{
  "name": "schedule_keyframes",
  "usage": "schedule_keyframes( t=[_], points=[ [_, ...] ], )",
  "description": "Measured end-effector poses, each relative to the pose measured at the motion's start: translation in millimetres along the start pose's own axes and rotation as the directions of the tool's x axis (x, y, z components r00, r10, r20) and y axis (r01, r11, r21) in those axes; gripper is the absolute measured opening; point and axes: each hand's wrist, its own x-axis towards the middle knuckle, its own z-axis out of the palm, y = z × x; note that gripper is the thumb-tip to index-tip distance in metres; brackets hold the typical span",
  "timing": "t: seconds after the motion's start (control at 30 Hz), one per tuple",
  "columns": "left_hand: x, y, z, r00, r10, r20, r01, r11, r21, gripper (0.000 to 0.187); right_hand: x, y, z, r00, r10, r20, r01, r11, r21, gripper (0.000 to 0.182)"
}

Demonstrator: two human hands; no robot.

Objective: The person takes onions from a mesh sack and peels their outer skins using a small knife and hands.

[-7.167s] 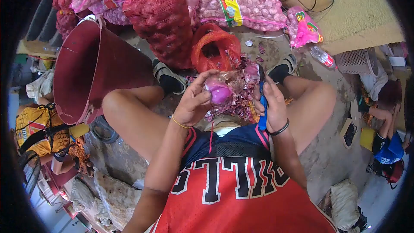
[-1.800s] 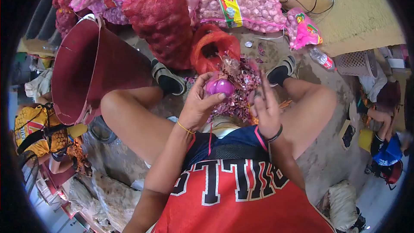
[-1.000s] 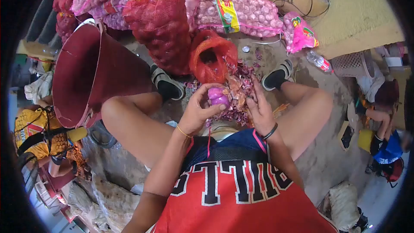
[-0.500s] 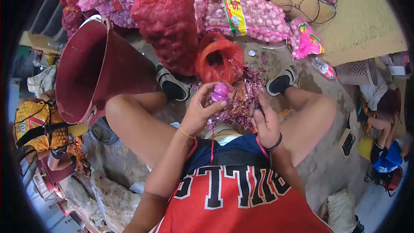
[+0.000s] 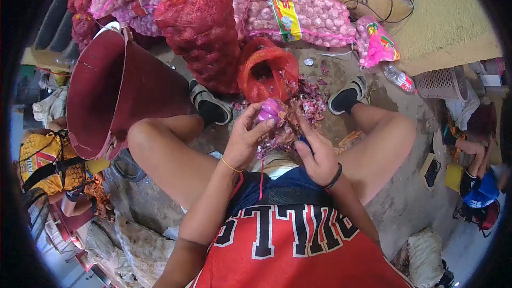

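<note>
A shiny purple red onion (image 5: 270,109) sits in my left hand (image 5: 248,133), gripped by the fingers and thumb. Close to its right side, my right hand (image 5: 321,157) is closed round a small tool with a dark blue handle (image 5: 304,142). The working end of this tool cannot be made out. Brown, dry skin hangs between the onion and my right fingers. Below both hands, a heap of purple onion skins (image 5: 312,104) covers the floor between my feet. Just beyond stands a red mesh sack (image 5: 250,82) with its mouth open towards me.
A large maroon tub (image 5: 154,82) leans at my left knee. Full red mesh sacks (image 5: 200,37) and pink sacks of bulbs (image 5: 314,18) line the wall. A plastic bottle (image 5: 399,78) and a basket (image 5: 440,84) lie to the right. Other people sit at both sides.
My right hand has moved up and left, nearer the onion, with its fingers more extended. My left hand still holds the onion. The whole view has shifted slightly.
</note>
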Motion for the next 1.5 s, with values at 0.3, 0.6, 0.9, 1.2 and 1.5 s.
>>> schedule_keyframes(
  t=[0.3,0.6,0.9,1.2,1.5],
  points=[
    [-3.4,1.5,10.9,0.999,0.024,0.032,-0.022,0.998,-0.060,0.046,4.8,2.6,2.4,1.000,-0.015,0.011,0.015,1.000,-0.026,0.060],
    [-2.0,-2.7,4.4,0.991,0.066,0.120,-0.069,0.997,0.018,0.049,11.8,1.3,10.9,0.986,-0.022,-0.164,0.005,0.995,-0.102,0.050],
    [-3.6,4.0,10.1,0.987,0.112,0.114,-0.102,0.991,-0.091,0.063,-1.0,-1.7,-2.7,0.985,0.172,-0.032,-0.159,0.955,0.249,0.059],
    [-3.9,6.8,0.1,0.961,0.253,0.108,-0.265,0.957,0.118,0.058,-2.9,-10.0,-3.2,0.986,0.155,0.061,-0.167,0.930,0.328,0.062],
    [-6.2,8.4,0.4,0.931,0.333,0.153,-0.363,0.895,0.258,0.060,5.0,-18.8,-9.0,0.998,0.015,0.060,-0.019,0.997,0.069,0.058]
  ],
)
